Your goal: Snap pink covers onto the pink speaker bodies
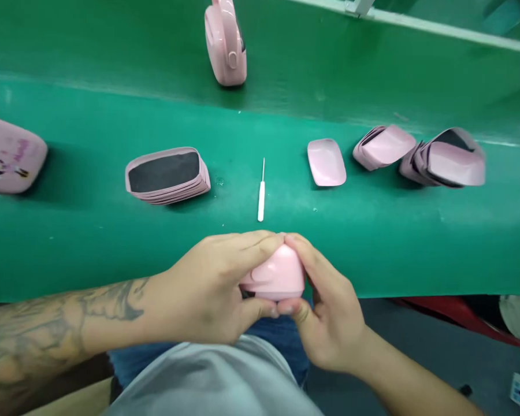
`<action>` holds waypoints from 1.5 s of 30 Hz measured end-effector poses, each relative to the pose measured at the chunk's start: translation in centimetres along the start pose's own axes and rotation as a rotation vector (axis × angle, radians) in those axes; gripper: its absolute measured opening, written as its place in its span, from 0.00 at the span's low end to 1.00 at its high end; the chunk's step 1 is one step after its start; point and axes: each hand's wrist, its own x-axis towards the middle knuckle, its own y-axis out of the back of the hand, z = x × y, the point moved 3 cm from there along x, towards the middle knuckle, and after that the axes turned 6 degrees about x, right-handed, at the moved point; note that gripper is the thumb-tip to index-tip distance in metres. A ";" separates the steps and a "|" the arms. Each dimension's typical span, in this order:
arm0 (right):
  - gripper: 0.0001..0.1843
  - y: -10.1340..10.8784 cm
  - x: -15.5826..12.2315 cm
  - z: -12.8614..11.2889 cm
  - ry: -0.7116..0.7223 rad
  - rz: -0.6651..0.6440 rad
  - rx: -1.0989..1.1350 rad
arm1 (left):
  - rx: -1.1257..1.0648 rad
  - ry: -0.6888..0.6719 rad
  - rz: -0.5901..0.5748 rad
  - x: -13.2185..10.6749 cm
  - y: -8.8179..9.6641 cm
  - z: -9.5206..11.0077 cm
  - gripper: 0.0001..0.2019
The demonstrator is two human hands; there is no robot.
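A small pink plastic casing [274, 276] is held at the near edge of the green table [91, 242], between both hands. My left hand [208, 289] wraps its left side, fingers over the top and thumb beneath. My right hand [325, 300] grips its right side, fingers curled on top and thumb under it. Just beyond the hands lies a thin white pick tool [261, 196]. A single pink cover [326, 162] lies flat to the right of the tool.
A stack of pink covers with dark pads [167, 174] sits to the left, two leaning stacks [383, 147] [448, 157] to the right. A pink printed device [9, 156] lies at far left. Another pink unit [225, 43] stands on the darker green belt [372, 75] behind.
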 end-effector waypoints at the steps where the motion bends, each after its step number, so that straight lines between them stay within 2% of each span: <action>1: 0.38 -0.1 0.0 0.2 0.001 0.017 0.003 | 0.001 0.001 -0.003 0.1 0.0 -0.1 0.27; 4: 0.40 -0.8 -0.4 1.4 -0.027 0.028 0.074 | 0.033 0.104 -0.047 -0.2 0.2 -0.9 0.32; 6: 0.41 -1.4 -0.7 2.6 -0.071 0.109 0.208 | 0.016 0.261 0.018 -1.0 0.6 -1.8 0.35; 8: 0.38 -2.3 -1.0 3.7 -0.123 0.281 0.390 | -0.163 0.404 0.176 -2.2 0.8 -2.4 0.36; 10: 0.36 -4.0 -1.1 4.1 -0.170 0.441 0.583 | -0.484 0.454 0.333 -3.9 0.1 -2.5 0.38; 12: 0.38 -6.3 -1.0 3.5 -0.192 0.459 0.733 | -0.779 0.423 0.473 -5.6 -1.4 -2.4 0.39; 14: 0.42 -8.6 -0.7 1.9 -0.177 0.351 0.795 | -0.947 0.382 0.618 -7.4 -3.3 -2.2 0.38; 16: 0.43 -10.0 -0.5 0.3 -0.168 0.269 0.775 | -1.015 0.352 0.717 -9.2 -5.0 -2.2 0.34; 18: 0.43 -10.2 -0.4 -0.7 -0.174 0.269 0.653 | -0.991 0.324 0.763 -11.1 -5.7 -2.5 0.29; 20: 0.44 -9.7 -0.7 -1.4 -0.162 0.277 0.416 | -0.842 0.269 0.806 -12.9 -5.2 -2.7 0.29; 22: 0.45 -9.3 -1.1 -1.9 -0.131 0.228 0.177 | -0.568 0.213 0.852 -14.6 -3.7 -2.5 0.29; 24: 0.44 -9.4 -1.6 -2.4 -0.122 0.144 0.044 | -0.281 0.174 0.836 -15.9 -2.2 -1.7 0.29; 26: 0.42 -9.9 -2.2 -2.9 -0.134 0.072 -0.023 | -0.140 0.179 0.770 -16.7 -1.4 -0.7 0.27; 29: 0.41 -10.8 -3.0 -3.9 -0.104 0.014 -0.094 | -0.201 0.281 0.716 -17.1 -1.5 0.7 0.26; 33: 0.41 -11.8 -3.6 -4.9 -0.052 -0.026 -0.139 | -0.314 0.416 0.782 -17.1 -2.3 1.9 0.25; 37: 0.39 -12.5 -3.5 -5.3 -0.035 -0.037 -0.155 | -0.319 0.457 0.814 -17.3 -2.4 2.2 0.26; 42: 0.41 -12.9 -4.1 -5.8 -0.082 -0.014 -0.221 | -0.386 0.471 0.760 -17.9 -2.7 2.0 0.28; 45: 0.42 -12.7 -5.6 -6.5 -0.013 -0.099 -0.130 | -0.483 0.501 0.749 -18.5 -2.8 2.3 0.30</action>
